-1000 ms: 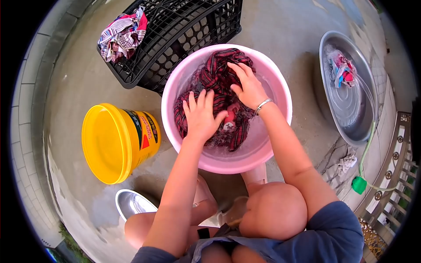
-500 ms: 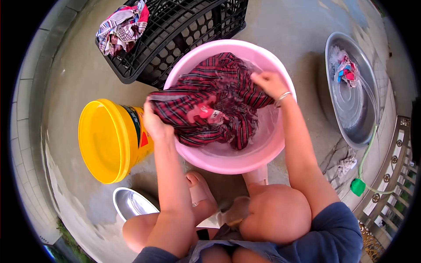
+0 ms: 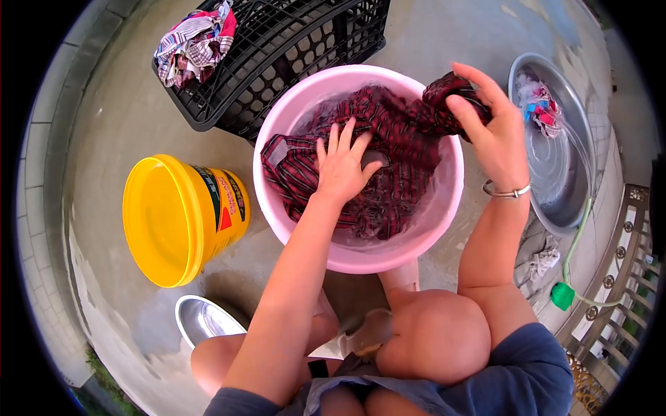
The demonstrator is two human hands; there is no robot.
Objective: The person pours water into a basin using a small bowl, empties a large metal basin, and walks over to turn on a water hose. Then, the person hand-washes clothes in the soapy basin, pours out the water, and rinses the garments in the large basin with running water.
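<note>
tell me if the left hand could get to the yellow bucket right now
Probably yes: the left hand lies open on the plaid cloth, with seemingly only the pink basin rim and ground before the yellow bucket.

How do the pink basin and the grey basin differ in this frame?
The pink basin holds a wide spread of dark red cloth; the grey basin holds a small, multicoloured bundle.
The left hand lies on the pink basin's cloth and the right hand lifts part of it; neither hand works in the grey basin.
Both contain water and cloth.
</note>
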